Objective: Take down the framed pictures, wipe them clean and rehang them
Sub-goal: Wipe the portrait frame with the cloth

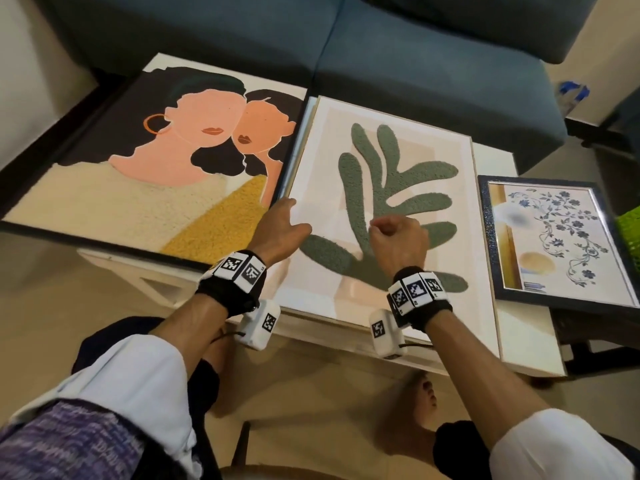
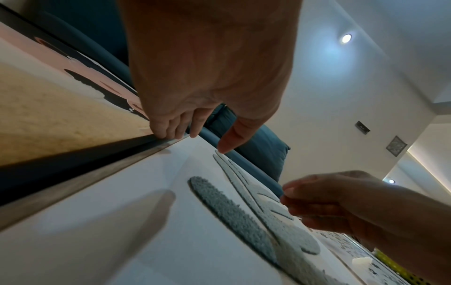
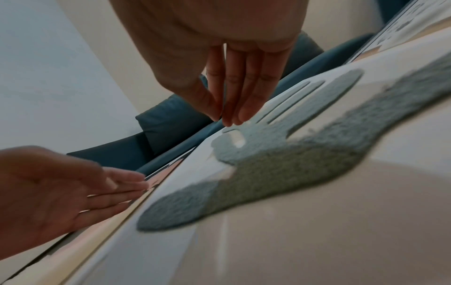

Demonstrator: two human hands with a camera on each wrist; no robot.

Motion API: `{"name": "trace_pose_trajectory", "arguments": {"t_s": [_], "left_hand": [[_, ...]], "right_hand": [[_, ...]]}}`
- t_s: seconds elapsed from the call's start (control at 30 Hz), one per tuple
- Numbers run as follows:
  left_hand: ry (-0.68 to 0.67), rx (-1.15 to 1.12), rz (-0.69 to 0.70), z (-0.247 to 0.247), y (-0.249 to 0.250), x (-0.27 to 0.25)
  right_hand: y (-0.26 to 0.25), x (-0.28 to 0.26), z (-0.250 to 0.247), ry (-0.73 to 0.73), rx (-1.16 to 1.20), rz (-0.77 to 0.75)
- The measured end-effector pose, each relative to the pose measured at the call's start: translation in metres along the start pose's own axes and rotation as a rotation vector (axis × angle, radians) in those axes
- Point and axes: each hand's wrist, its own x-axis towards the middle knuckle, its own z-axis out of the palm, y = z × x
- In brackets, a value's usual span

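Pictures lie flat on the low white table (image 1: pixel 533 355), 3 in all, side by side in front of the blue sofa (image 1: pixel 398 46). Going from the left: the large black-framed portrait (image 1: pixel 138 188) of 2 faces, the pale-framed leaf picture (image 1: pixel 460 216) in the middle, and the small dark-framed floral print (image 1: pixel 554 237) at the right edge.

The left hand (image 1: pixel 282 226) rests relaxed at the leaf picture's left edge, fingertips (image 2: pixel 168 133) touching the seam where that frame meets the portrait's, thumb on the glass. The right hand (image 1: pixel 398 244) hovers over the green leaf, holding nothing; its fingers look curled from above but fairly straight in its wrist view, so I cannot tell its grip for certain. No cloth shows anywhere.

Risks, as I judge them: the portrait and the floral print both overhang the table, so nudging the middle frame sideways could tip either off. Bare fingers may also smear the glass.
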Motion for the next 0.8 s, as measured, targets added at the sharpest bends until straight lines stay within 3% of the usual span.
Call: {"name": "trace_pose_trajectory", "arguments": {"t_s": [0.23,0.4,0.53,0.8], "left_hand": [[0.084,-0.217,-0.080,-0.048,-0.002,-0.005],[0.129,-0.266,-0.135,-0.112,-0.021,0.005],[0.203,-0.156,-0.195,-0.157,-0.055,0.012],[0.442,0.288,-0.324,-0.250,-0.148,0.028]], "right_hand": [[-0.074,-0.025,0.060,-0.323,0.162,0.010],[-0.124,-0.023,0.101,-0.417,0.079,0.010],[-0.153,-0.020,0.120,-0.432,-0.070,0.019],[-0.168,-0.009,0.157,-0.443,-0.411,0.013]]}}
